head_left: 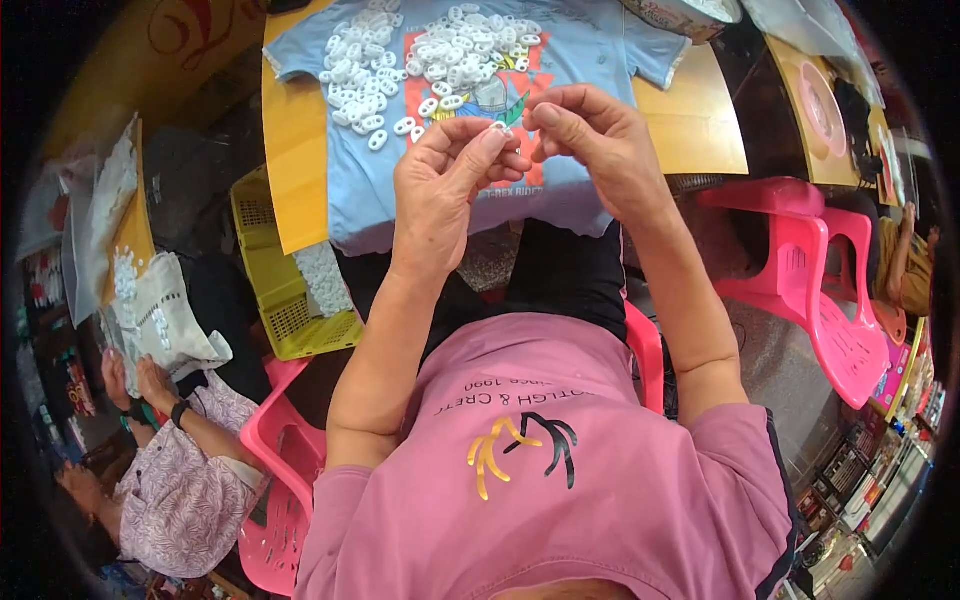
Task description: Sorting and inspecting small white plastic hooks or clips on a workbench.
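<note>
In front of my chest my left hand (440, 190) pinches a small white plastic piece (502, 128) between thumb and forefinger. Just to its right, my right hand (610, 150) has its thumb and fingertips brought together; whatever they hold, if anything, is too small to make out. Both hands hover over a light blue T-shirt (370, 215) with a coloured print, spread flat on the table. Toward its far side lie two loose heaps of white oval two-holed plastic pieces, a left heap (358, 75) and a right heap (465, 50). A few single pieces lie near my left hand.
The shirt covers much of a yellow-brown table (700, 110). At its far right stands a round tub (690, 15). A yellow crate (275, 270) is left of my legs; a pink chair (790, 260) stands at right. Another person's hands (150, 385) work at a table on the left.
</note>
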`<state>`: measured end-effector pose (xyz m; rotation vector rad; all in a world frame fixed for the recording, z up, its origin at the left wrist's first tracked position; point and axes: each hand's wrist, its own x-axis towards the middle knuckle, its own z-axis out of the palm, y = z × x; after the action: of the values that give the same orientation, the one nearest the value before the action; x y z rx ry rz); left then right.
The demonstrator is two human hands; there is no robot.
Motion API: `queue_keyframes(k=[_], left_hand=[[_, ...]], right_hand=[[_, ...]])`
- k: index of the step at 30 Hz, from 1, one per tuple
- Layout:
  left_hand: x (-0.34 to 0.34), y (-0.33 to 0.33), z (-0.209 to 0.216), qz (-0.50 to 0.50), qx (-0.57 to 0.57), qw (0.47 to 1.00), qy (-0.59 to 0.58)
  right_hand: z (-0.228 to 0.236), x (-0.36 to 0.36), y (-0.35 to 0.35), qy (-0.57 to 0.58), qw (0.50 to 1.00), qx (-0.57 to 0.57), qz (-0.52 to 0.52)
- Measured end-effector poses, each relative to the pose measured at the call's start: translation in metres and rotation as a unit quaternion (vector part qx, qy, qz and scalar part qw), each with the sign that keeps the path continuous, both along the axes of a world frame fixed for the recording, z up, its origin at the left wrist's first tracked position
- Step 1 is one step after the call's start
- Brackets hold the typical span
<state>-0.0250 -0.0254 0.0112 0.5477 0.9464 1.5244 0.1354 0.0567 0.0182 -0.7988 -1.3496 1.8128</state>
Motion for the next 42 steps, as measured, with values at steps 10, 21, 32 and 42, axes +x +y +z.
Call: queue_keyframes(k=[10, 21, 32, 42], left_hand=[[0.004, -0.008, 0.008, 0.006, 0.041, 0.999, 0.033], [0.004, -0.013, 0.01, 0.015, 0.055, 0.997, 0.053], [0.011, -0.012, 0.006, 0.058, 0.048, 0.987, 0.145], [-0.005, -0.02, -0.002, -0.03, 0.008, 0.995, 0.091]], right_hand=[[0.002, -0.008, -0.02, 0.026, 0.999, -0.026, 0.007], [0.012, -0.012, -0.027, -0.017, 0.998, 0.063, 0.008], [0.0, -0.014, -0.027, -0.077, 0.991, 0.104, -0.023], [0.012, 0.001, -0.015, -0.208, 0.848, 0.486, 0.028]])
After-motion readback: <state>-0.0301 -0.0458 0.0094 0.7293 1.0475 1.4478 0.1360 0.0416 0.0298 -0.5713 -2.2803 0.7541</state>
